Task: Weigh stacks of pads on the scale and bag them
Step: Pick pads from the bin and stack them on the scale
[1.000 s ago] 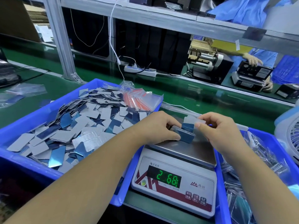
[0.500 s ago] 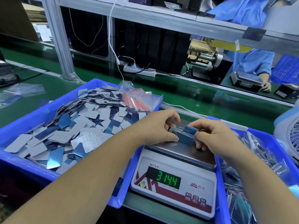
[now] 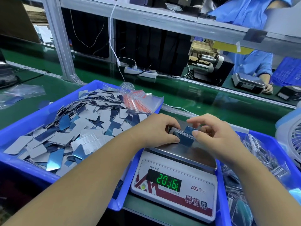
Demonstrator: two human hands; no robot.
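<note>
Stack of pads (image 3: pixel 182 137) lying on its side on the steel platter of the scale (image 3: pixel 175 185), pinched at both ends. Left hand (image 3: pixel 156 129) curled round the near end, thumb along the front face and fingers (image 3: pixel 172 123) hooked over the back edge. Right hand (image 3: pixel 213 132) closed on the far end, thumb tip (image 3: pixel 196 133) pressed to the blue face, forefinger stretched out above the stack and not plainly touching it. Green readout blurred, digits not settled enough to trust.

Judged by look: thin, flat, stiff cards, glossy blue on one side and matte grey on the other, each one very light, the block only modestly heavy. Slick faces likely to slide over one another, so a block prone to fan out or shear if squeezed off-centre or lifted by a single end. Best held across the thickness, thumb on one outer face and fingers on the opposite one, close to the middle of the long edges; or boxed in at both short ends as here. Edges probably fine enough to bend at the corners under a hard pinch.

Beside the left wrist, a blue bin (image 3: pixel 29 123) heaped with loose pads, with a bundle of red-striped zip bags (image 3: pixel 138 101) at its back corner. Under the right forearm, a second blue bin (image 3: pixel 267 144) of filled bags. All of it on the green table (image 3: pixel 203 98).
</note>
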